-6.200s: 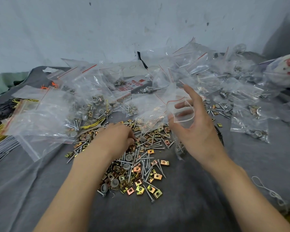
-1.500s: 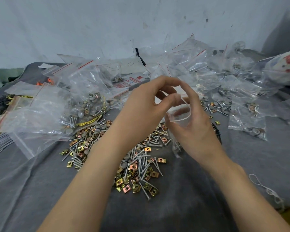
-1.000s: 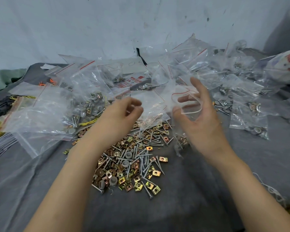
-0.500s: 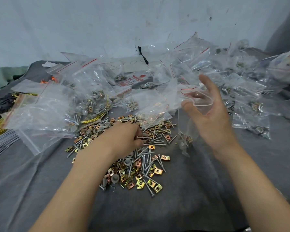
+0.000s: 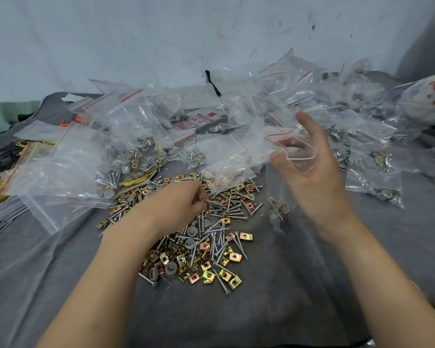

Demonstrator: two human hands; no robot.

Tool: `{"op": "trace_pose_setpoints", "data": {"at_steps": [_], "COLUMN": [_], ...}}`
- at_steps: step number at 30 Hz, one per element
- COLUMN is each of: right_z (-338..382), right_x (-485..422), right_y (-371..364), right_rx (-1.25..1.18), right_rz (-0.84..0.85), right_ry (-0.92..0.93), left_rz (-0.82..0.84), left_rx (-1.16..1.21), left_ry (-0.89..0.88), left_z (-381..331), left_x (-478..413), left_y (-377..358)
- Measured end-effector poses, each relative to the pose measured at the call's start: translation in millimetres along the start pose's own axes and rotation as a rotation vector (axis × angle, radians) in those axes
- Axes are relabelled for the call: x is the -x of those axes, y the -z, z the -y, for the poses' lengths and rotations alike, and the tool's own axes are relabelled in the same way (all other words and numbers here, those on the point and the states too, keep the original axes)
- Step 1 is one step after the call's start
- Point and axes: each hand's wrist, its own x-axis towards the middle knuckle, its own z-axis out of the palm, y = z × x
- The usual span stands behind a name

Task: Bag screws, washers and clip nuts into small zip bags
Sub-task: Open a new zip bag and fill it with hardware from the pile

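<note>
My left hand (image 5: 176,209) lies knuckles-up on the pile (image 5: 211,249) of loose parts, fingers curled down, the tips pinching what looks like a screw (image 5: 207,201) at the pile's far edge. My right hand (image 5: 312,182) is raised off the worktop (image 5: 286,305), to the right of the left and a little farther from me, and it holds a bag (image 5: 276,194) by its top: thumb on the near lip, fingers behind the far lip, so the mouth gapes into a loop facing up and back toward me. The bag hangs straight down from that grip, its long axis near upright, with a few parts already at the bottom, just to the right of the pile. So the opening lies up and to the right of my left fingertips, and the left hand is the one that must travel. I judge the screw should go in point first, along the bag's length. Filled bags (image 5: 136,146) crowd the space behind.
</note>
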Motion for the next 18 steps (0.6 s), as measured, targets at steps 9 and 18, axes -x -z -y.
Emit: {"op": "trace_pose_setpoints", "data": {"at_steps": [9,18], "right_z": [4.8,8.0], "right_x": [1.9,3.3], "right_y": [-0.9,-0.8], "right_rx": [-0.010,0.002], "right_rz": [0.008,0.019], "right_ry": [0.009,-0.002], "left_rz": [-0.099,-0.347], "left_rx": [0.045,0.280], "left_ry": [0.001,-0.077], "left_z": [7.8,-1.7], "left_x": [-1.6,-5.5], "left_y": [1.5,11.7]}}
